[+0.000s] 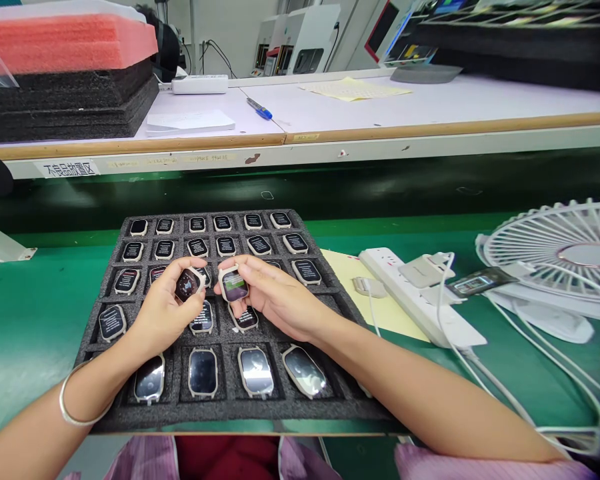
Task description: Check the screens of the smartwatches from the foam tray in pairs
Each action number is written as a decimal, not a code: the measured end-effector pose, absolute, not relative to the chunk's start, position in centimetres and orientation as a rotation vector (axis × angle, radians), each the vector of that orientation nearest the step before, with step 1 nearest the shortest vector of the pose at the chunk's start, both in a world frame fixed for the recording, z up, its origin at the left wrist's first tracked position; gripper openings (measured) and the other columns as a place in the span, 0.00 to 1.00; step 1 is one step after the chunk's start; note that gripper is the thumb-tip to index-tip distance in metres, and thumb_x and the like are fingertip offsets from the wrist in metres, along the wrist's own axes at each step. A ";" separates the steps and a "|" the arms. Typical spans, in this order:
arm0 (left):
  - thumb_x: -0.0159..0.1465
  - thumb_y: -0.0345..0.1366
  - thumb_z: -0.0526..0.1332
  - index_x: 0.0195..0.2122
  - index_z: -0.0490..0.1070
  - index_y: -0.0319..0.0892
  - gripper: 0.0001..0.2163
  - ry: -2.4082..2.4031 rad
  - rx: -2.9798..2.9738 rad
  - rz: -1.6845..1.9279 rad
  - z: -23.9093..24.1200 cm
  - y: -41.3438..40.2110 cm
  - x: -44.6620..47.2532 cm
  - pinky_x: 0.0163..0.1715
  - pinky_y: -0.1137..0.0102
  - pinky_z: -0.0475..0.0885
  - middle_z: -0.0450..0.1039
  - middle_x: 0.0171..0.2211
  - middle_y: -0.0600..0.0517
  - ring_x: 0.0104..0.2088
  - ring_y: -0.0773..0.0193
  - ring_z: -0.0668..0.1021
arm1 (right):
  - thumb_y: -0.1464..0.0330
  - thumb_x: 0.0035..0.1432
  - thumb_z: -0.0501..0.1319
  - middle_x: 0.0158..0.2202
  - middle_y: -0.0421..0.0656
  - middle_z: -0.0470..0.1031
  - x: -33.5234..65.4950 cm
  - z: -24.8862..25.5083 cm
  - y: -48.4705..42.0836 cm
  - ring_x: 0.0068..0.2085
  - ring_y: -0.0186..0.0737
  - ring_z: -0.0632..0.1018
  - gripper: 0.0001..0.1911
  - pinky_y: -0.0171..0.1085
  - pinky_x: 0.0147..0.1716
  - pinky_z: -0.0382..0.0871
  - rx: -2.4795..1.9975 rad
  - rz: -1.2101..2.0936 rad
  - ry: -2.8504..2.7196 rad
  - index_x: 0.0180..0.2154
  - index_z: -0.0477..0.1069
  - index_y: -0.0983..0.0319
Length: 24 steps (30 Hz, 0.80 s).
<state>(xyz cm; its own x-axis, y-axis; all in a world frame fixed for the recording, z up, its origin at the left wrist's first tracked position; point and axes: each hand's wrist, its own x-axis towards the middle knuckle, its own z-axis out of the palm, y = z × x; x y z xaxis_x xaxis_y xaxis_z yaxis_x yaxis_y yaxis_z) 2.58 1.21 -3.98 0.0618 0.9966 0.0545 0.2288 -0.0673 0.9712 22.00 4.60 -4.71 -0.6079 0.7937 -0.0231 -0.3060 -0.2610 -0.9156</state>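
Note:
A dark foam tray (170,407) lies on the green bench with rows of smartwatch cases in its square pockets. Over its middle, my left hand (163,310) is closed around a smartwatch (187,285) with a dark, partly lit screen. Beside it, my right hand (275,293) pinches another smartwatch (234,284) by its edges, its screen showing green and dark parts. The two watches are held apart, faces up. Many watches in the tray show white text; a front-row watch (203,372) has a dark, reflective screen. My hands hide some pockets.
Right of the tray lie yellow paper (405,320), a white power strip (415,293) with cables, a small labelled device (480,281) and a white fan (570,253). The raised shelf behind carries foam blocks (65,87), a blue pen (259,109) and paper (190,121).

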 end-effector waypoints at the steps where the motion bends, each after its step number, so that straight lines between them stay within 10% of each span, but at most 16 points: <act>1: 0.58 0.34 0.62 0.49 0.68 0.43 0.17 1.302 1.458 1.089 -4.0 1.2 2.6 0.38 0.70 0.65 0.69 0.38 0.53 0.36 0.64 0.69 | 0.56 0.64 0.63 0.35 0.42 0.77 22.0 -4.7 4.6 0.27 0.33 0.74 0.17 0.36 0.31 0.68 -0.643 1.939 -1.252 0.46 0.69 0.61; 24: 0.58 0.32 0.62 0.47 0.68 0.43 0.15 1.238 1.467 1.112 -4.0 1.2 2.5 0.36 0.70 0.65 0.69 0.38 0.53 0.35 0.65 0.69 | 0.55 0.64 0.62 0.37 0.44 0.78 22.0 -4.7 4.6 0.27 0.33 0.75 0.17 0.36 0.31 0.68 -0.660 1.934 -1.269 0.46 0.69 0.61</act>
<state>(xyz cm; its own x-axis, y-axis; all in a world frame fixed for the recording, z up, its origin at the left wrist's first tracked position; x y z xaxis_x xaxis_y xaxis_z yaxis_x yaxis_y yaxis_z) 2.50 1.17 -3.99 0.0978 0.9914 0.0866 0.1922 -0.1042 0.9758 22.04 4.56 -4.70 -0.6099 0.7919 -0.0300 -0.2877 -0.2566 -0.9227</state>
